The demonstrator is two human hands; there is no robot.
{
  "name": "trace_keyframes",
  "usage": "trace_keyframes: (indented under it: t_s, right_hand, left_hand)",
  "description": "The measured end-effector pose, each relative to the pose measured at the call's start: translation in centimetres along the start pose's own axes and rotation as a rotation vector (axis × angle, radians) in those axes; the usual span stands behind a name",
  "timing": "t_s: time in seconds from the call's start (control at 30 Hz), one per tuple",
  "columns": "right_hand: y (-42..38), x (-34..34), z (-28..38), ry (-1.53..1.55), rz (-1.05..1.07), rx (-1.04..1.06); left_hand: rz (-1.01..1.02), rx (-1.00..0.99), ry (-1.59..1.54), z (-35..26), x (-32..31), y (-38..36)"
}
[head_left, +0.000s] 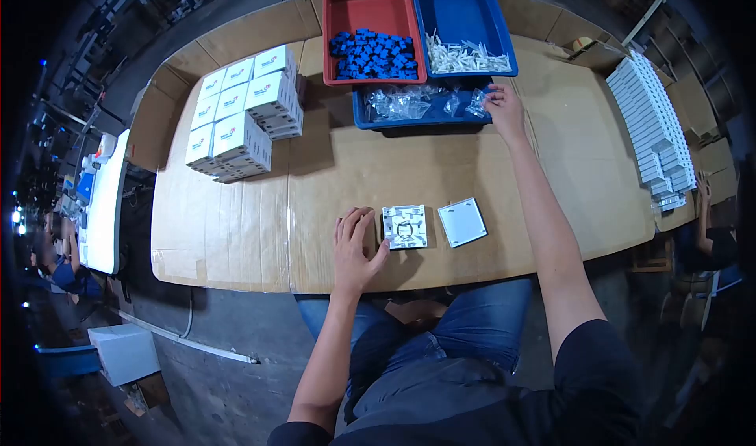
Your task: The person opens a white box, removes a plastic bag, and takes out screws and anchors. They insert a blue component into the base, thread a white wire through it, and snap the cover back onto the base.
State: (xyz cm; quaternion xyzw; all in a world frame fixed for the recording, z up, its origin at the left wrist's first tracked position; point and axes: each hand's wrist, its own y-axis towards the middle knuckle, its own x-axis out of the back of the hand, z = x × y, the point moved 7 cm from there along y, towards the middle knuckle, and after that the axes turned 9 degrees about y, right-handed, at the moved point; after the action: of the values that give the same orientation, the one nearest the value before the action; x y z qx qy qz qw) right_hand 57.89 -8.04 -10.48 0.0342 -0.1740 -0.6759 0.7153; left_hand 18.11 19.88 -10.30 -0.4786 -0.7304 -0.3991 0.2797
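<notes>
While the left hand (356,245) rests flat and open, thumb against a square wall-plate base (405,226), the right hand (502,105) at one o'clock pinches a small clear bag (478,103) in a blue tray (417,118).

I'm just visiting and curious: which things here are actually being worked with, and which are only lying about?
In use: left hand beside square white patterned base; square white cover plate; right hand at clear plastic bags.

Lying about: stacked white cardboard boxes; row of white plates.
</notes>
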Motion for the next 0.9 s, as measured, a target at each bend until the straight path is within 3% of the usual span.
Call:
trace_keyframes:
  t_s: [0.13, 0.23, 0.27, 0.37, 0.5, 0.57, 0.67, 0.73, 0.83, 0.9]
  right_hand:
    - [-1.1, 0.9, 1.6, 0.204, -0.012, 0.010]
    - [-4.6, 1.1, 6.4, 0.352, 0.040, -0.078]
    - [-6.4, 0.8, 8.5, 0.425, 0.060, -0.108]
    - [-12.8, -1.0, 14.1, 0.585, 0.121, -0.189]
    - [-20.0, -3.4, 17.8, 0.707, 0.174, -0.331]
    - [-22.3, -3.6, 18.1, 0.771, 0.210, -0.447]
    - [-22.7, -0.5, 15.8, 0.885, -0.109, -0.410]
    - [-22.5, 1.9, 15.0, 0.885, -0.314, -0.368]
    - [-22.6, 1.3, 17.9, 0.669, -0.082, -0.345]
    - [-22.9, -0.9, 19.5, 0.648, 0.197, -0.288]
  left_hand:
    - [-0.034, 0.008, -0.090, 0.0, 0.6, 0.0]
    - [-0.149, 0.316, -0.618, 2.1, -0.2, -0.4]
    - [-0.207, 0.278, -0.449, 1.2, 0.9, 0.2]
    - [-0.149, 0.296, -0.592, -4.0, 0.9, 3.1]
    - [0.022, 0.350, -1.043, -12.1, -0.9, 6.5]
    - [-0.052, 0.355, -0.977, -12.5, -1.6, 6.7]
    - [-0.212, 0.437, -0.932, -13.4, -0.3, 6.3]
    - [-0.192, 0.495, -0.963, -13.4, 0.6, 6.1]
    - [-0.170, 0.472, -0.933, -13.5, 1.2, 6.4]
    - [-0.103, 0.440, -0.897, -14.1, 0.8, 6.3]
